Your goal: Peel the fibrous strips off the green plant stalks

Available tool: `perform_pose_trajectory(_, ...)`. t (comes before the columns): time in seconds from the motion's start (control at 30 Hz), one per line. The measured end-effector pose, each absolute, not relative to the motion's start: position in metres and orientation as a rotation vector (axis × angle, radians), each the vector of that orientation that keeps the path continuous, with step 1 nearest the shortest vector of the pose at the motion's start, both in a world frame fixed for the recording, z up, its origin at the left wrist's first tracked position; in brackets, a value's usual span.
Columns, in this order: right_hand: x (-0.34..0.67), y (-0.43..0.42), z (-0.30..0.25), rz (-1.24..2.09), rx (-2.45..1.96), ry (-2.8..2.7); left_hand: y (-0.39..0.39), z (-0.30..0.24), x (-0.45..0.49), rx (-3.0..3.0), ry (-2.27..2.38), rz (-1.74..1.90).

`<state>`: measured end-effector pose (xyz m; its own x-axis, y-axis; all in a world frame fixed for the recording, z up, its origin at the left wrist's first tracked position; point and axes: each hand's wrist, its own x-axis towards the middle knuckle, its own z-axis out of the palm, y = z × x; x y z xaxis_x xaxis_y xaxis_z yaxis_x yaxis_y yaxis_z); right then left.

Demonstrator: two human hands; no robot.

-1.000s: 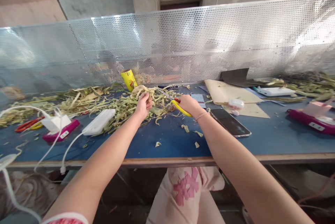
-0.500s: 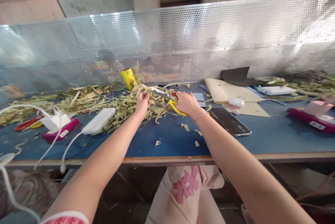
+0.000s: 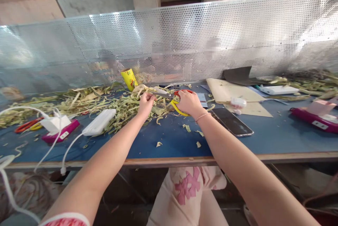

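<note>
My right hand (image 3: 188, 102) is closed around the handles of a pair of scissors (image 3: 167, 95), one loop red and the other yellow. The metal blades point left, towards my left hand (image 3: 146, 104). The fingertips of that hand are pinched together close to the blade tips. Whatever they hold is too small or too hidden to name. Both hands are over a loose heap of dried, pale green plant strips (image 3: 125, 108) on the blue tabletop (image 3: 169, 141).
A yellow tube (image 3: 129, 79) leans by the perforated metal screen (image 3: 182, 39). Left are a white power bank (image 3: 100, 122), a purple socket strip (image 3: 62, 131) and red-handled scissors (image 3: 27, 125). A phone (image 3: 232, 121), paper (image 3: 232, 92) and an earphone case (image 3: 238, 102) lie right.
The scissors' red loop has risen and shows more above my right hand, and the blades have shifted. My left hand has moved slightly right, its fingertips nearer the blades.
</note>
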<state>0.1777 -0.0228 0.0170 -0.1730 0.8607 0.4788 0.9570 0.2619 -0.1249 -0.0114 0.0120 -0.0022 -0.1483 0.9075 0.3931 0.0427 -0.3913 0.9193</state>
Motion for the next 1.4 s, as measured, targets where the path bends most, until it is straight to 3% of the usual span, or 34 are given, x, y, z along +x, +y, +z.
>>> perform_pose_trajectory(0.83,0.187,-0.022,0.02,-0.322,-1.645,-2.064,0.01,-0.002,-0.016,1.672,1.295,1.547)
perform_pose_trajectory(1.4,0.187,-0.024,0.021,-0.279,-1.665,-2.075,0.012,-0.001,-0.015,1.504,1.178,1.566)
